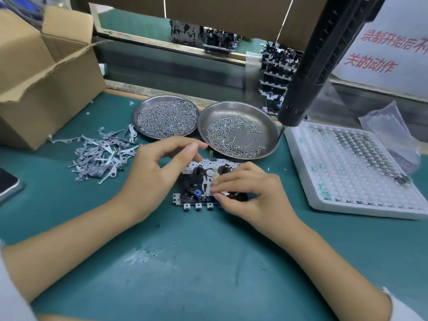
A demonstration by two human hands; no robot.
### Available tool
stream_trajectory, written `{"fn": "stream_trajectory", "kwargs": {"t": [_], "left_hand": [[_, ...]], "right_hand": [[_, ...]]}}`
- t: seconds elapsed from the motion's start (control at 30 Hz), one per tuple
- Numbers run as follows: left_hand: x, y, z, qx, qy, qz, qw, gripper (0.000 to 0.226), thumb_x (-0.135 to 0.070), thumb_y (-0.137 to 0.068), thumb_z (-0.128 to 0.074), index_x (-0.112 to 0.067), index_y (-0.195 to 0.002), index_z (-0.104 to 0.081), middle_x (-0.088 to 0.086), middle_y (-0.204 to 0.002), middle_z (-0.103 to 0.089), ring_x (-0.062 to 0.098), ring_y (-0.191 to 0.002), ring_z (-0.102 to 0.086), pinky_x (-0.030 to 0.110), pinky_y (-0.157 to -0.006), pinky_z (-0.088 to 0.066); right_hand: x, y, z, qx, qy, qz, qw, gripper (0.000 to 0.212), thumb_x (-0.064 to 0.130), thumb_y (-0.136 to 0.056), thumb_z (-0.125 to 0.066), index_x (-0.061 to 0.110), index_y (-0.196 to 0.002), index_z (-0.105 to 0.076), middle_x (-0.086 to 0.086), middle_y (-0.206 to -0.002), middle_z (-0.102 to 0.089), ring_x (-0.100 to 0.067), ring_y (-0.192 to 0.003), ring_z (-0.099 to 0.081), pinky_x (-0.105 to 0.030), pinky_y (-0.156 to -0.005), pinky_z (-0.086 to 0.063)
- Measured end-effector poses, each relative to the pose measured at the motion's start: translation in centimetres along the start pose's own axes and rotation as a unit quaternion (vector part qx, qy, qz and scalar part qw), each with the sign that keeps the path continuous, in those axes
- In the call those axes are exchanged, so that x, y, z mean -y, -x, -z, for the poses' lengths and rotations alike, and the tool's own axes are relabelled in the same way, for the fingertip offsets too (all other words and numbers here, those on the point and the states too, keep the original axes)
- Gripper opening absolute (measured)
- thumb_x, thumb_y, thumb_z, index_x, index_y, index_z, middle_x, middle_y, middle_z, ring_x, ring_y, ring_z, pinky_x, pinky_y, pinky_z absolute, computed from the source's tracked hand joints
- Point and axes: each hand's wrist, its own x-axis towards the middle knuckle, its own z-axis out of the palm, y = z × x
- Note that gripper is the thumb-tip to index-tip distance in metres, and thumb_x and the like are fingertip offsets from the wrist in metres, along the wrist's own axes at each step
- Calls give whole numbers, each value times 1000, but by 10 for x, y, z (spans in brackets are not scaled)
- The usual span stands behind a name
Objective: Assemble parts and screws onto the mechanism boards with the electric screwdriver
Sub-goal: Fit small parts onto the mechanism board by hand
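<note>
Right hand (249, 188) pinches a small silver metal part on the black-and-white mechanism board (203, 181) lying on the green counter (185, 262); left hand (157, 167) hovers, fingers loosely curled, empty.

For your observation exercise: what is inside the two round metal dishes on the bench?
The left dish holds a dense heap of small screws. The right dish holds fewer, longer screws, with bare metal showing. Its near rim is partly hidden behind the left hand.

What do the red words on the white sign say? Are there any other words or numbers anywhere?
"录制开始后不": top line on the white sign, cut off at the picture's edge.
"关的动作": second line on the same sign; its start is hidden behind the black electric screwdriver.
No other words or numbers can be read.
</note>
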Motion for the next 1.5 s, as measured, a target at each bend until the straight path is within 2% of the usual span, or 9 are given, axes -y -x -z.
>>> {"fn": "stream_trajectory", "kwargs": {"t": [0.2,0.37,0.6,0.77,0.93,1.1,1.3,1.43,1.5], "left_hand": [[2,6,-5,-2,-22,33,999,17,-28,-88,-53,-27,-91,-70,-8,-77,-69,3,-77,-62,27,-80,-50],[0,9,-4,54,-118,-54,990,16,-21,-84,-57,-21,-95,-68,0,-84,-66,15,-82,-61,36,-81,-47],[5,15,-7,144,-264,-126,945,44,-33,-72,-55,-20,-113,-64,-9,-93,-60,13,-86,-53,38,-86,-41],[8,15,-8,134,-264,-118,948,47,-36,-73,-55,-22,-117,-62,-11,-90,-60,11,-85,-53,36,-87,-41],[9,14,-9,137,-261,-122,948,45,-37,-73,-58,-24,-117,-63,-18,-88,-60,1,-85,-47,34,-90,-39],[10,13,-10,133,-236,-105,957,40,-26,-71,-70,-21,-111,-67,-18,-85,-65,9,-86,-55,36,-92,-39],[10,14,-9,137,-228,-105,958,29,-40,-72,-62,-21,-91,-74,-16,-82,-66,12,-83,-57,35,-87,-40],[12,13,-9,130,-208,-109,963,27,-44,-72,-61,-26,-87,-73,-22,-82,-64,6,-83,-55,31,-86,-38],[14,13,-10,127,-201,-112,965,26,-44,-70,-62,-27,-86,-73,-24,-81,-64,2,-83,-54,29,-85,-38]], "right_hand": [[-3,1,-1,10,41,35,999,9,8,-74,-76,10,-82,-78,0,-88,-73,-23,-78,-59,-35,-75,-50],[-3,0,0,29,84,72,993,8,7,-76,-74,10,-83,-78,-2,-91,-72,-28,-78,-60,-41,-75,-50],[0,0,3,49,24,6,998,19,-1,-73,-77,8,-89,-77,-1,-89,-72,-20,-82,-59,-24,-81,-47],[5,-2,5,42,-21,-41,998,16,-1,-71,-78,5,-86,-77,-4,-90,-73,-20,-85,-64,-33,-82,-49],[8,-2,6,47,-63,-83,993,17,-8,-72,-76,1,-87,-76,-10,-90,-68,-14,-84,-60,-19,-79,-45],[7,-2,5,40,-63,-82,994,19,-11,-72,-73,1,-86,-76,-9,-87,-65,-11,-80,-58,-17,-76,-42],[11,-6,12,-177,36,-8,984,18,-6,-77,-63,4,-88,-74,-6,-79,-62,-9,-72,-58,-15,-72,-44],[15,-19,28,-386,74,-54,918,21,8,-80,-64,14,-100,-62,6,-87,-46,-7,-76,-46,-26,-69,-45],[16,-31,42,-450,77,-77,886,40,20,-79,-69,19,-114,-50,5,-97,-42,-13,-88,-47,-34,-79,-45]]}}
